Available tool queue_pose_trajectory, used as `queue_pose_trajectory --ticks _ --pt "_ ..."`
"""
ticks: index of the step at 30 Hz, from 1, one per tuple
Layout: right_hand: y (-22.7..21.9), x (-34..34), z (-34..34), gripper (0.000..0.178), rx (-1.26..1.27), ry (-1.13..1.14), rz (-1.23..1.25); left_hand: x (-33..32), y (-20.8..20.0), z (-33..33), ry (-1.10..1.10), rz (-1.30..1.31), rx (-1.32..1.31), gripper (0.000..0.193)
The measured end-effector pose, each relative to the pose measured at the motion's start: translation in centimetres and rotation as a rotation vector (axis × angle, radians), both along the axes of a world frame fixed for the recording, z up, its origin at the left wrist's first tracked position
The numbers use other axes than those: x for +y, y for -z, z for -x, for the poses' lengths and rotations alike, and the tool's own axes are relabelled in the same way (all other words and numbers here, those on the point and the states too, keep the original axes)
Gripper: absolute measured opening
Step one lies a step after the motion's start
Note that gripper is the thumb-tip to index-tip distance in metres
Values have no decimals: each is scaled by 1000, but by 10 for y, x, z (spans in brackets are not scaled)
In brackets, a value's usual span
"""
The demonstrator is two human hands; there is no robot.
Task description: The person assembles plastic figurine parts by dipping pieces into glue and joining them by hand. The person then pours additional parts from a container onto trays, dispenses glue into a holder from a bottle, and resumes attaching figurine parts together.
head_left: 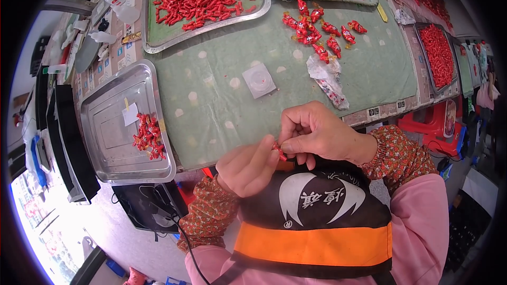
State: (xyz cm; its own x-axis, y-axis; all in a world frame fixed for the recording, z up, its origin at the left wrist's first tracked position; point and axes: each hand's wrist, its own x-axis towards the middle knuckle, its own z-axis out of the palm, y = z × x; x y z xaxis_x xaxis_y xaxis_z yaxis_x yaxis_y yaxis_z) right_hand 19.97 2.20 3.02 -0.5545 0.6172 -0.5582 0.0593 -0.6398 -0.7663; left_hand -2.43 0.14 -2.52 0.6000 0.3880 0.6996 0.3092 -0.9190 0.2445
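Close to my body, at the table's front edge, both hands meet over a small red figurine piece point(279, 151). My left hand point(245, 171) is closed on one side of it, with the fingertips pressed against it. My right hand point(319, 134) pinches at its other side, thumb against bent fingers. Much of the piece is hidden by the fingers. Beyond my hands lies a small square pale block point(259, 80) with a round recess. A crumpled patterned cloth point(328, 80) rests to its right, below a loose group of red figurines with yellow parts point(309, 32).
At the far left a metal tray point(149, 47) holds many small red pieces. A second metal tray point(113, 126) at left carries a small heap of red figurines and a paper slip. White squeeze bottles point(125, 13) stand far left. A red stool point(435, 126) is at right.
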Motion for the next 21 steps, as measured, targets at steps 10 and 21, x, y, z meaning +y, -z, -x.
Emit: queue_pose_trajectory --ticks 10,21 --pt "2 -1 0 8 11 18 2 1 1 1 12 0 21 30" --pt "-1 3 -3 11 59 26 36 3 0 -4 -34 52 -59 29"
